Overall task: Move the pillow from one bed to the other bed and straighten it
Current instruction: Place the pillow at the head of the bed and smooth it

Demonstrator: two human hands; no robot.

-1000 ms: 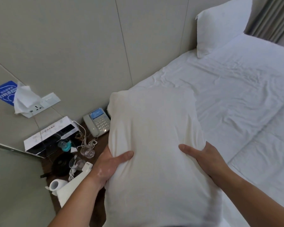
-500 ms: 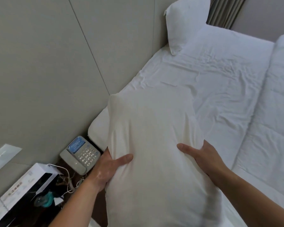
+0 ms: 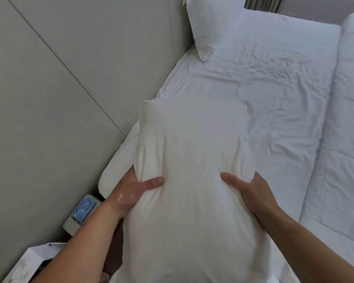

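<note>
I hold a cream-white pillow point(image 3: 192, 170) lengthwise in front of me, above the near corner of the bed point(image 3: 274, 94). My left hand point(image 3: 131, 193) grips its left side, thumb pressed into the top. My right hand point(image 3: 251, 193) grips its right side the same way. The bed has a wrinkled white sheet. A second white pillow point(image 3: 211, 27) leans upright against the headboard wall at the far end.
A folded white duvet point(image 3: 345, 129) lies along the bed's right side. At lower left stands a nightstand with a telephone point(image 3: 82, 211) and a white box point(image 3: 29, 262). The grey panelled wall point(image 3: 59, 88) runs along the left. Curtains point(image 3: 262, 4) hang at the far top.
The view has swung right and forward toward the bed. The nightstand items have slid down and out at lower left. The pillow now hangs over the bed's corner, both hands gripping as before.
</note>
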